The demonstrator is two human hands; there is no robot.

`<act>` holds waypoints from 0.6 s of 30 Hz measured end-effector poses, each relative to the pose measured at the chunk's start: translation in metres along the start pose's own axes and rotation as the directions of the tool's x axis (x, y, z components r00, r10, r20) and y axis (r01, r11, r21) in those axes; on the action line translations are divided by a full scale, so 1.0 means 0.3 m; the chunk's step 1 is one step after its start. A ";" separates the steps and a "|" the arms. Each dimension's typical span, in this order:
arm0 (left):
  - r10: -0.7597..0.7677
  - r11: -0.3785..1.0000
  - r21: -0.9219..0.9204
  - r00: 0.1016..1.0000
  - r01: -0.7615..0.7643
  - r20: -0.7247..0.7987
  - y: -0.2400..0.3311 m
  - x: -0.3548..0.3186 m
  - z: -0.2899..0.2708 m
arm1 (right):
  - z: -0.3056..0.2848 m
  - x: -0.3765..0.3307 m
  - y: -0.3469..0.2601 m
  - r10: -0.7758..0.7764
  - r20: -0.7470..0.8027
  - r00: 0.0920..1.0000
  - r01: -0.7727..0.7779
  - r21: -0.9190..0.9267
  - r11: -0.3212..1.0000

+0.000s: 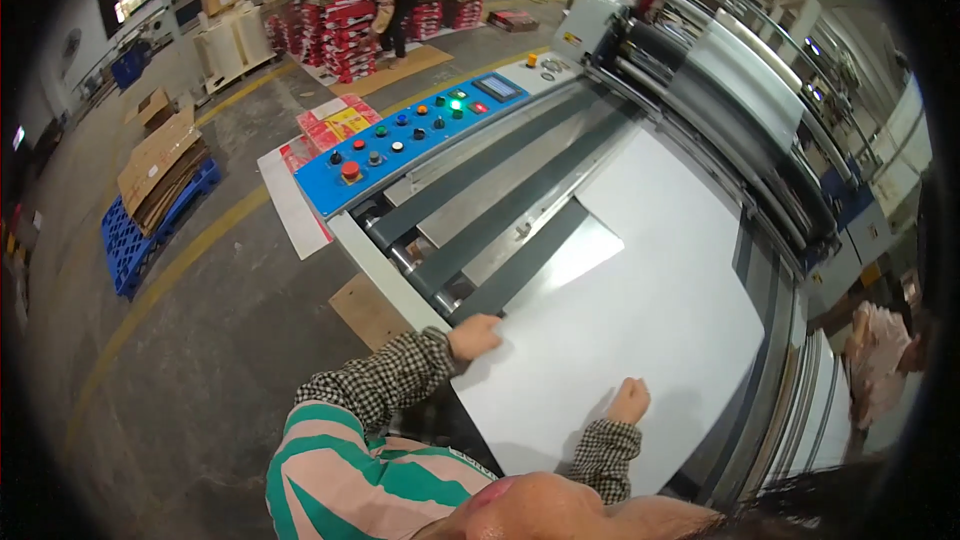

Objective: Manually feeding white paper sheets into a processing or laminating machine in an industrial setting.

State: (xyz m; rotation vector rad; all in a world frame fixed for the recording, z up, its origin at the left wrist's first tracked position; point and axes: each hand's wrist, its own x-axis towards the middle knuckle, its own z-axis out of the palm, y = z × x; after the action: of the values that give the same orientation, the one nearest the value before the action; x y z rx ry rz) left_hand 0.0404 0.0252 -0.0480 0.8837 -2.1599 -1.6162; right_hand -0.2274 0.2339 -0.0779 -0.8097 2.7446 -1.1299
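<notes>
Head view has your left hand [476, 337] pinching the near edge of the white sheet [620, 310], seemingly to steady it as it stretches ahead across the belts [500, 216], your right hand [629, 403] curled over it, grip impossible to tell.

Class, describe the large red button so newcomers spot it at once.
Find the machine bearing the white sheet, then its blue control panel on the left. The red button sits near the panel's lower end, bulkier than every other button.

Sheet [640, 310] on belts [525, 198], control panel [412, 146] left, rollers [735, 110] behind
</notes>
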 end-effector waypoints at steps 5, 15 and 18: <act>-0.208 0.923 -0.318 0.976 0.215 0.057 -0.001 -0.050 -0.095 | -0.007 -0.056 -0.064 0.018 -0.025 1.000 -0.028 -0.507 0.861; -0.274 0.906 -0.217 0.896 0.362 0.350 -0.006 -0.251 -0.205 | -0.050 -0.250 -0.102 0.081 0.037 0.996 -0.056 -0.436 0.898; -0.394 0.858 -0.214 0.865 0.468 0.312 -0.011 -0.315 -0.237 | -0.017 -0.268 -0.121 0.028 0.063 0.998 0.000 -0.412 0.911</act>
State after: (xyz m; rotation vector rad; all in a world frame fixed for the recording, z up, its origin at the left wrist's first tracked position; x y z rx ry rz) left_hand 0.1545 0.0306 -0.0171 1.1868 -1.8925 -2.3120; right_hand -0.1434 0.2553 -0.0606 -0.8429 2.9647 -0.5048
